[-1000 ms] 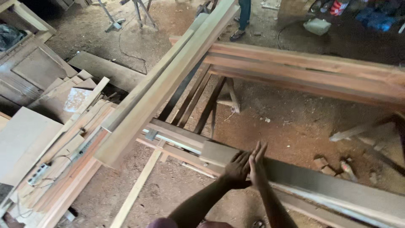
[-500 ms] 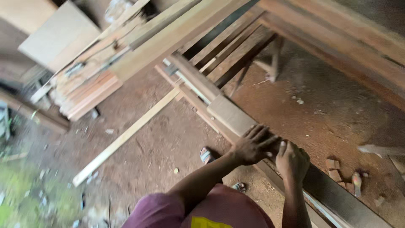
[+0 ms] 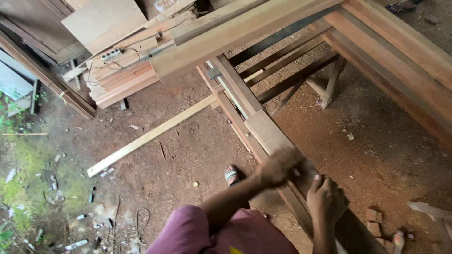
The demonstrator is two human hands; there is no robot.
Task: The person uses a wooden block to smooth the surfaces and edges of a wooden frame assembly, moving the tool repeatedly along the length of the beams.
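My left hand (image 3: 278,165) rests, blurred, on top of a long wooden beam (image 3: 263,131) that runs diagonally from the upper middle down to the lower right. My right hand (image 3: 326,199) grips the same beam just below, fingers curled over its top edge. The beam is part of a large wooden frame (image 3: 395,51) with thick reddish planks along the right side. A sandalled foot (image 3: 231,175) shows on the dirt beside the beam.
A long pale plank (image 3: 150,136) lies on the reddish dirt floor to the left. Stacked boards (image 3: 125,77) with a power strip (image 3: 112,54) on top sit at upper left. Broken bricks (image 3: 374,221) lie at lower right. Grass and litter border the left edge.
The view has swung left and downward. My left hand slid a little down the beam toward my right hand, which stays gripping its edge.
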